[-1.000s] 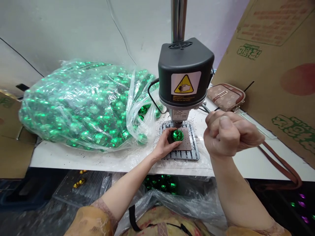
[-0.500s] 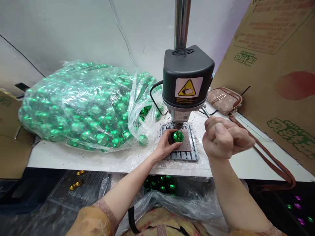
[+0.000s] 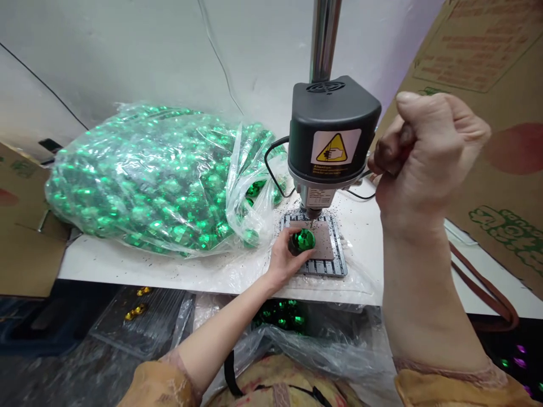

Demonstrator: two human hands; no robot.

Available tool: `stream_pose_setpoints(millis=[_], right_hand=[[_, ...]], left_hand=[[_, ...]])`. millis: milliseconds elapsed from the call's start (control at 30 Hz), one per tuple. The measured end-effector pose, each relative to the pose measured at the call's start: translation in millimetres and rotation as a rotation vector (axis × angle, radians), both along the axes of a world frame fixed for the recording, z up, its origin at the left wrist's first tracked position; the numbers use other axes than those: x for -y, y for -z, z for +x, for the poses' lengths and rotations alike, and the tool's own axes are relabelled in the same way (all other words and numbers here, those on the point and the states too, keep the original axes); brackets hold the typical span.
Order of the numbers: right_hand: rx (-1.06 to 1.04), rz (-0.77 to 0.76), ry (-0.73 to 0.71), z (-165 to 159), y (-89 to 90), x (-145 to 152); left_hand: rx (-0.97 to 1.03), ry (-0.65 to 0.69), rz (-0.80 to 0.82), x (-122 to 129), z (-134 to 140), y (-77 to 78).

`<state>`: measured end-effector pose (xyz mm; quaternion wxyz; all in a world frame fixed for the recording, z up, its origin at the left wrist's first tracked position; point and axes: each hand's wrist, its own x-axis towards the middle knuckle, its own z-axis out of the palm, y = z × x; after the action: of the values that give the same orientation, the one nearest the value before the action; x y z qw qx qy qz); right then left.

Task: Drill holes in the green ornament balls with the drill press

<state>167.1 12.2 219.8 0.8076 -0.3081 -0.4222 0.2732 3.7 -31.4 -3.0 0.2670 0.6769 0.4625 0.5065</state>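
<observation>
My left hand grips a shiny green faceted ball between thumb and fingers, over the base plate of a small bench drill press. The thin drill bit hangs just behind the ball's upper right edge; whether they touch I cannot tell. My right hand is raised to the right of the black drill head, closed in a fist around the drill press lever, most of which the hand hides.
A large clear bag of green balls fills the left of the white table. Cardboard boxes stand at both sides. Dark shavings surround the base. More green balls lie in plastic below the table edge. A brown strap hangs at right.
My right hand has swung upward with the lever, and the bit has risen out of the ball. My left hand has shifted the ball slightly left of the bit. The view has turned a little.
</observation>
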Motion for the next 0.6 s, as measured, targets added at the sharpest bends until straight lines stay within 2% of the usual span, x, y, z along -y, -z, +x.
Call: stream_pose_setpoints(millis=[100,233,300,367,467,533,600], right_hand=[[0.027,0.014,0.011,0,1.9,-1],[0.085,0.049,0.022,1,5.2,-1],[0.095,0.064,0.032,1,6.5,-1],[0.089,0.072,0.034,1,7.6,-2],[0.082,0.072,0.032,1,8.7,-2],[0.091,0.082,0.037,1,9.2,-3],[0.097,0.094,0.043,1,9.7,-3]], left_hand=[[-0.24,0.136,0.237,35,-20,6.5],[-0.669,0.396,0.625,91,-53,31.9],[-0.88,0.48,0.699,111,-66,43.4],[-0.977,0.535,0.655,122,-74,48.3],[-0.871,0.541,0.65,107,-76,37.9],[-0.746,0.466,0.666,73,-75,18.7],[-0.636,0.304,0.554,22,-75,-7.1]])
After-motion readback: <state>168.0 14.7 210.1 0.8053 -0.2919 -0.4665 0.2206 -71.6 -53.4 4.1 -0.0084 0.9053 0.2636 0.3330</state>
